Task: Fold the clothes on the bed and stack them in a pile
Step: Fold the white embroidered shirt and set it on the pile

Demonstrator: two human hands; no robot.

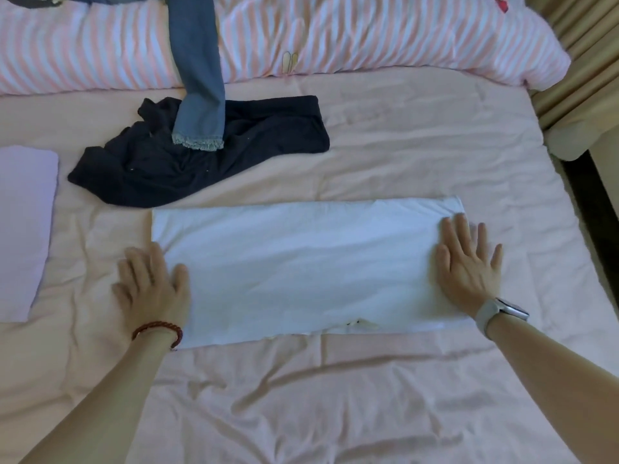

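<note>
A white garment (301, 269) lies folded into a long flat rectangle across the middle of the pink bed sheet (335, 396). My left hand (150, 286) lies flat with straight fingers at the garment's left end, partly on the sheet. My right hand (467, 259) presses flat, fingers spread, on the garment's right end. Behind it a crumpled black garment (201, 162) lies on the sheet, and a blue jeans leg (197, 78) with a frayed hem hangs down over it. A folded lilac garment (23, 229) sits at the left edge.
A pink-and-white striped duvet (368, 38) runs along the back of the bed. Beige curtains (576, 95) and a dark gap beside the bed are on the right. Bare sheet lies in front of the white garment.
</note>
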